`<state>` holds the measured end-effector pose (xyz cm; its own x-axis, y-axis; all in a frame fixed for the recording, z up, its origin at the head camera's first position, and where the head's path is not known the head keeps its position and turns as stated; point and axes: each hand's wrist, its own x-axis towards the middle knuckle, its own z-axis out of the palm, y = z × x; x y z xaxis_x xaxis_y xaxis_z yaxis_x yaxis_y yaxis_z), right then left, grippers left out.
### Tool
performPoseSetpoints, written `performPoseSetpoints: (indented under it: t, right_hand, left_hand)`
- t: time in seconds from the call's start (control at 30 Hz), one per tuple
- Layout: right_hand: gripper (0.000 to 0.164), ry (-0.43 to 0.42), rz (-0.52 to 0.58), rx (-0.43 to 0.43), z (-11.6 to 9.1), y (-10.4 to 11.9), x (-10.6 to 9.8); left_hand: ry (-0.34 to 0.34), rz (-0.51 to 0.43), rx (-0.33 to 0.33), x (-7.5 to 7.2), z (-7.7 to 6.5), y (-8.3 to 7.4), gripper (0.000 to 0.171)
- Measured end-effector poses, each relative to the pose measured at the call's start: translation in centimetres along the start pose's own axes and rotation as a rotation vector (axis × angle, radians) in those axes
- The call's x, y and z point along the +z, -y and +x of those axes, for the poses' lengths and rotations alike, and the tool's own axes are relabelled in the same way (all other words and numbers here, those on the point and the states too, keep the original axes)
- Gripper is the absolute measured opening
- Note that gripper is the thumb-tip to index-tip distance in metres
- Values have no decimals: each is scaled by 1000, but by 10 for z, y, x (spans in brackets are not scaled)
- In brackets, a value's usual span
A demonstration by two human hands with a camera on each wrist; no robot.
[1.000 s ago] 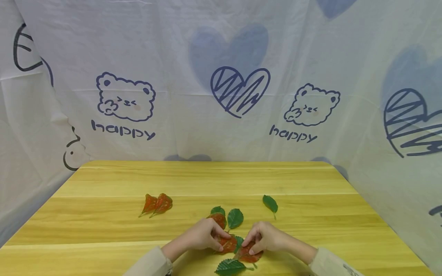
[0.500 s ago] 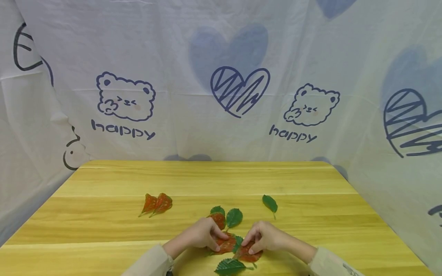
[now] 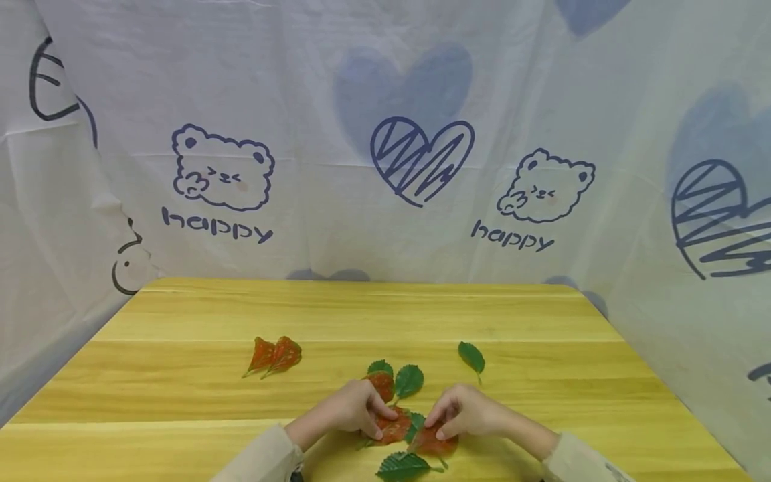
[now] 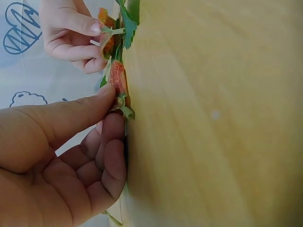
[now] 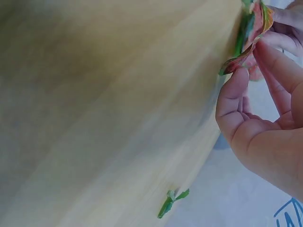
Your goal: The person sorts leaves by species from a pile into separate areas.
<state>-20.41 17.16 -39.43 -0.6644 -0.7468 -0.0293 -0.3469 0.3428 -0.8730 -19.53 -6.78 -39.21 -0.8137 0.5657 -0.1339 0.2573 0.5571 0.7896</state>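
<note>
Near the front of the wooden table, my left hand [image 3: 355, 407] pinches a red leaf [image 3: 396, 432] between thumb and fingers. The left wrist view shows this red leaf [image 4: 118, 78] at the thumb tip, close to the tabletop. To its right, my right hand [image 3: 468, 411] pinches another red leaf [image 3: 444, 448]. In the right wrist view that red leaf [image 5: 244, 60] curls up between thumb and finger. Part of a green leaf [image 3: 415, 423] shows between the two red ones. A serrated green leaf [image 3: 402, 465] lies in front of them.
Just behind the hands lie a red leaf [image 3: 381, 384] and two green leaves, one [image 3: 409, 380] rounder. Two overlapping red leaves [image 3: 286, 353] lie at the left, a single green leaf [image 3: 472, 356] at the right. A printed white cloth [image 3: 325, 201] hangs behind the table [image 3: 181, 314].
The left hand's red leaf has shifted slightly left, and its stem now shows left of the fingers. The right hand has barely moved and still pinches its red leaf.
</note>
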Motion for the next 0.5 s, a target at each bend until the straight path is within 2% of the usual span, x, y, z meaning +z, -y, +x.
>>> performPoseSetpoints:
  t: [0.27, 0.5]
  right_hand:
    - [19, -49, 78, 63, 1, 1, -8]
    - [28, -136, 157, 95, 9, 0, -14]
  left_hand:
    - [2, 16, -34, 0, 0, -1, 26]
    - [6, 18, -29, 0, 1, -2, 26]
